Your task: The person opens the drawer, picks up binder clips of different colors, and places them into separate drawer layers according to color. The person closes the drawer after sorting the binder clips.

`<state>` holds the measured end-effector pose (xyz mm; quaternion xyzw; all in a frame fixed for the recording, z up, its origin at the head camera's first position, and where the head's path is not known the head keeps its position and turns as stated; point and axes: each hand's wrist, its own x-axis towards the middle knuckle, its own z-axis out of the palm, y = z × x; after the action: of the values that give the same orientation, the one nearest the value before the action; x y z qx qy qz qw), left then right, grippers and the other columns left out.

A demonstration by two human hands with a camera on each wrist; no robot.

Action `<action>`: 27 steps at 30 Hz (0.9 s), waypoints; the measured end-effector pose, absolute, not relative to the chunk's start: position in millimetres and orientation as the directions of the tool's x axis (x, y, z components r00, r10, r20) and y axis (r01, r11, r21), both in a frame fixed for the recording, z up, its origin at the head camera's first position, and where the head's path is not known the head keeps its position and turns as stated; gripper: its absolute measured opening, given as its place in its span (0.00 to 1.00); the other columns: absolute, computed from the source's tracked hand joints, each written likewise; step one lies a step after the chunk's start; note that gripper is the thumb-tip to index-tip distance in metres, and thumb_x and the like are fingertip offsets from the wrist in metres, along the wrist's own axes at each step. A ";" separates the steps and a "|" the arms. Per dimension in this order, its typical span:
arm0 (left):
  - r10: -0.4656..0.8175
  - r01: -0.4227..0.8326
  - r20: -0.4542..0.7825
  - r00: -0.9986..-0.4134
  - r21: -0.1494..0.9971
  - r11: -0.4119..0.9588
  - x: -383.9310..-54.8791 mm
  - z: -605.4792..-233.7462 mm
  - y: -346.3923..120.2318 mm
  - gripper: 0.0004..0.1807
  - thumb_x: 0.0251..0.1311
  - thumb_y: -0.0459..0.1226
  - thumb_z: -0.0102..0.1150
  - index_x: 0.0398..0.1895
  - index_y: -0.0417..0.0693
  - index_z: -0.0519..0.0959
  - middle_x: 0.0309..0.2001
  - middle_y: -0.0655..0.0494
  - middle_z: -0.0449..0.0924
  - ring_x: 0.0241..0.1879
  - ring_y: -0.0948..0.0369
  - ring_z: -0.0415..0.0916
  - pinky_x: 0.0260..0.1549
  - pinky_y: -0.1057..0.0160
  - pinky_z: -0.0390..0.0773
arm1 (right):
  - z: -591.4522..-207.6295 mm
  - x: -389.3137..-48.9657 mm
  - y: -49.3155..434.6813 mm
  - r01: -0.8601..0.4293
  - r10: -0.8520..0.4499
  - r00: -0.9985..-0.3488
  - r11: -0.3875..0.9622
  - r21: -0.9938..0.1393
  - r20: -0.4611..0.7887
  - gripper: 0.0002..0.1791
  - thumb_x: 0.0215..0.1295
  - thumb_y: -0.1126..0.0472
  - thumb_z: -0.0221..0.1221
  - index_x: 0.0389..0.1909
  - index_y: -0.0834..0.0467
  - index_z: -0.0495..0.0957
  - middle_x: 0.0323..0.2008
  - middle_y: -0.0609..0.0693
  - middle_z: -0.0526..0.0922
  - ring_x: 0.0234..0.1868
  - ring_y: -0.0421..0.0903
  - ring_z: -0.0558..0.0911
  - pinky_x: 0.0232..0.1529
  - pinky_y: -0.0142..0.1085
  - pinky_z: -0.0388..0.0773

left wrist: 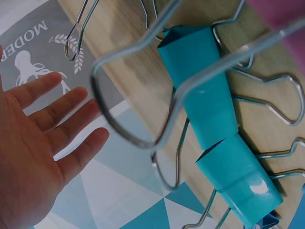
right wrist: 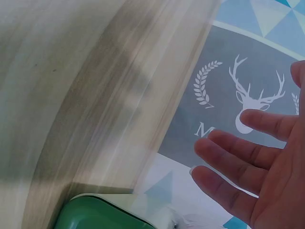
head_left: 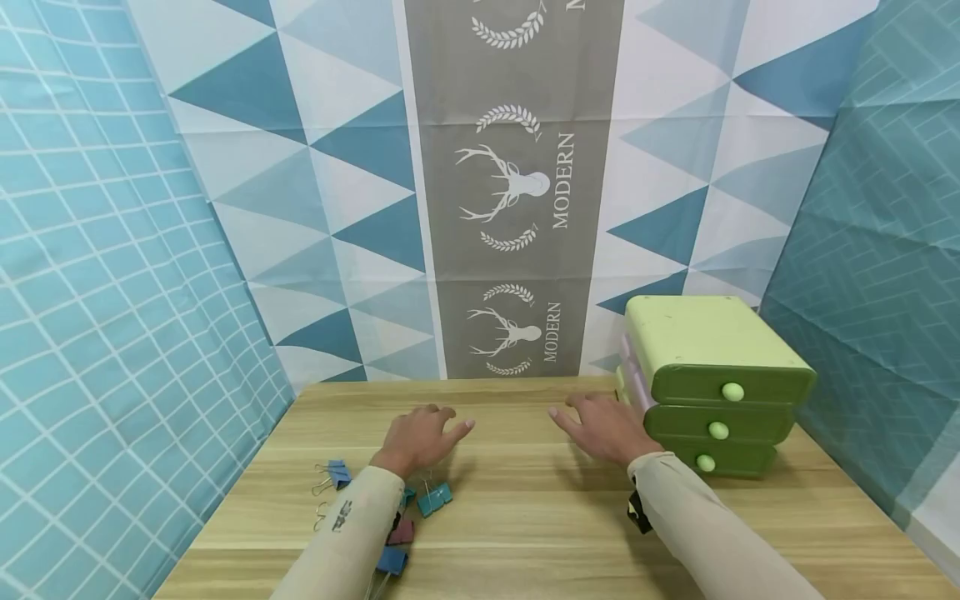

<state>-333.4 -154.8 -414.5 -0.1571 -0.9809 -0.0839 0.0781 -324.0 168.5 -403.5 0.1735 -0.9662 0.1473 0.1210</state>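
My left hand is over the left half of the wooden table, fingers loosely spread, holding nothing. Below its wrist and forearm lie several binder clips: a teal binder clip, a maroon one, and a blue binder clip partly hidden by the sleeve. Another blue binder clip lies left of the forearm. Up close in the left wrist view, two teal clips sit end to end with their wire handles out. My right hand, fingers relaxed, is beside a green drawer cabinet and has nothing in it.
The cabinet has three dark green drawers, each with a pale round knob, at the table's right side. A patterned cloth hangs behind the table. Blue tiled-pattern sheets stand at left and right.
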 end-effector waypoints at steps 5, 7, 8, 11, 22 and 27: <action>0.299 0.326 0.169 -0.939 0.160 0.932 -331.7 -415.0 -153.9 0.37 0.71 0.67 0.37 0.60 0.52 0.81 0.57 0.48 0.80 0.56 0.48 0.78 0.48 0.42 0.78 | -405.4 -322.3 169.7 -0.371 -0.297 -0.909 0.897 -0.241 0.293 0.36 0.75 0.33 0.43 0.55 0.58 0.82 0.55 0.57 0.82 0.56 0.58 0.81 0.54 0.56 0.75; 0.298 0.327 0.179 -0.938 0.167 0.930 -331.2 -416.0 -154.0 0.36 0.72 0.66 0.38 0.59 0.52 0.82 0.56 0.49 0.81 0.55 0.48 0.79 0.47 0.43 0.78 | -405.9 -321.3 170.5 -0.375 -0.300 -0.906 0.896 -0.237 0.298 0.33 0.75 0.34 0.44 0.53 0.58 0.83 0.53 0.56 0.83 0.54 0.57 0.82 0.53 0.55 0.76; 0.295 0.327 0.187 -0.937 0.167 0.930 -330.8 -416.6 -153.9 0.35 0.72 0.65 0.38 0.58 0.52 0.82 0.56 0.49 0.81 0.54 0.48 0.79 0.47 0.43 0.78 | -406.1 -320.8 170.6 -0.375 -0.301 -0.906 0.897 -0.235 0.297 0.32 0.76 0.36 0.45 0.52 0.58 0.83 0.52 0.56 0.84 0.53 0.57 0.82 0.51 0.55 0.76; 0.287 0.325 0.217 -0.933 0.162 0.932 -329.9 -418.7 -153.6 0.33 0.73 0.63 0.39 0.55 0.52 0.84 0.53 0.50 0.83 0.51 0.49 0.81 0.44 0.43 0.79 | -407.1 -319.6 170.8 -0.377 -0.307 -0.907 0.897 -0.230 0.288 0.30 0.76 0.38 0.46 0.50 0.58 0.84 0.49 0.55 0.85 0.50 0.56 0.83 0.48 0.54 0.77; 0.284 0.330 0.238 -0.929 0.179 0.927 -327.1 -422.8 -149.8 0.30 0.74 0.61 0.40 0.51 0.52 0.85 0.52 0.50 0.84 0.49 0.49 0.82 0.42 0.43 0.80 | -408.6 -316.6 170.9 -0.390 -0.317 -0.903 0.889 -0.241 0.291 0.27 0.77 0.39 0.47 0.48 0.57 0.84 0.47 0.52 0.86 0.48 0.54 0.84 0.44 0.53 0.79; 0.299 0.345 0.225 -0.927 0.201 0.917 -324.9 -425.8 -146.5 0.30 0.75 0.61 0.40 0.51 0.52 0.85 0.51 0.52 0.84 0.49 0.50 0.82 0.43 0.44 0.80 | -411.3 -313.0 174.9 -0.389 -0.313 -0.903 0.886 -0.252 0.294 0.26 0.77 0.40 0.48 0.47 0.57 0.84 0.46 0.51 0.86 0.47 0.53 0.84 0.45 0.52 0.79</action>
<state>-324.9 -146.5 -425.8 -0.1653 -0.9744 -0.1192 0.0951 -313.0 174.9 -411.3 0.1824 -0.9632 0.1543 0.1234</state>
